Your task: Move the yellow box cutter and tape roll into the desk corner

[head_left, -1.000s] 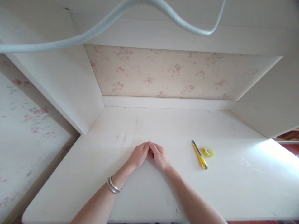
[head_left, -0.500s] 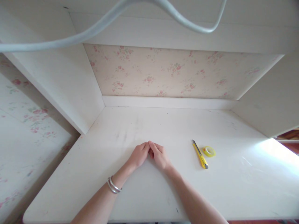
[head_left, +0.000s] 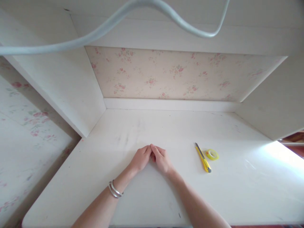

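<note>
White desk top (head_left: 133, 196) bearing left hand (head_left: 140, 159) and right hand (head_left: 161, 159), both lying loosely curled, knuckles touching, gripping nothing. Yellow utility knife (head_left: 203, 158) resting well right of right hand, yellow tape roll (head_left: 212, 154) sitting just beside knife.

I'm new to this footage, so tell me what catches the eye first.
Two hands meet fingertip to fingertip at the middle of the white desk, the left hand and right hand both curled and holding nothing visible. To their right lie a yellow utility knife and a small yellow tape roll.
</note>
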A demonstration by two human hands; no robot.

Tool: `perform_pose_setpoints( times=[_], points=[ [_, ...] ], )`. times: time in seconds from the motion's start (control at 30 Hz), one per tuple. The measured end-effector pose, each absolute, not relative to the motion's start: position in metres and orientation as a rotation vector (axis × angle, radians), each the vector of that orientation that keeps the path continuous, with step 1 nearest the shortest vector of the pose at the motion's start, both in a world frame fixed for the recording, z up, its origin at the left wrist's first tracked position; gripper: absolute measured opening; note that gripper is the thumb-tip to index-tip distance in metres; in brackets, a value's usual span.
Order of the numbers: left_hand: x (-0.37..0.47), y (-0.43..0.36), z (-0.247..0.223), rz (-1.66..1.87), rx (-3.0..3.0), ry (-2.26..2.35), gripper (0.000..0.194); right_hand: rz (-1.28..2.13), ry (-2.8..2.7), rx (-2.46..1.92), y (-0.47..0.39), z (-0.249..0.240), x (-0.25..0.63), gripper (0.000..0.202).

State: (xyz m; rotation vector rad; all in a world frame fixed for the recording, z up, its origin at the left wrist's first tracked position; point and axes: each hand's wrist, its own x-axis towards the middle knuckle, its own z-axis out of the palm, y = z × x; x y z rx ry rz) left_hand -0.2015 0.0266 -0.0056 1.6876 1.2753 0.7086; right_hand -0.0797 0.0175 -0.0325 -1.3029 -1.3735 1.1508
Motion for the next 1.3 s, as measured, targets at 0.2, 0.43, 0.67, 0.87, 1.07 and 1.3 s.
perform_pose_setpoints(
  times=[0.2, 0.43, 0.67, 0.87, 1.07, 1.3],
  points=[
    [-0.2018, 0.0258, -0.0061, 0.724, 1.677, 1.284, 0.051, 1.151, -1.378, -1.307, 0.0168, -0.0324, -0.0797, 0.054],
    [-0.2022, 0.026, -0.0043, 0.707, 1.684, 1.284, 0.05, 1.15, -1.375, -1.31, 0.0158, -0.0293, -0.0798, 0.054],
    [-0.2014, 0.0248, -0.0021, 0.702, 1.683, 1.289, 0.05, 1.151, -1.368, -1.305, 0.0157, -0.0278, -0.0795, 0.055],
    [-0.2018, 0.0251, -0.003, 0.712, 1.673, 1.273, 0.05, 1.142, -1.39, -1.302, 0.0163, -0.0317, -0.08, 0.054],
    [-0.2021, 0.0251, -0.0045, 0.729, 1.672, 1.27, 0.05, 1.144, -1.398, -1.313, 0.0165, -0.0324, -0.0794, 0.054],
    [-0.2019, 0.0248, -0.0044, 0.714, 1.678, 1.279, 0.05, 1.136, -1.397, -1.308, 0.0167, -0.0331, -0.0793, 0.055]
  ],
)
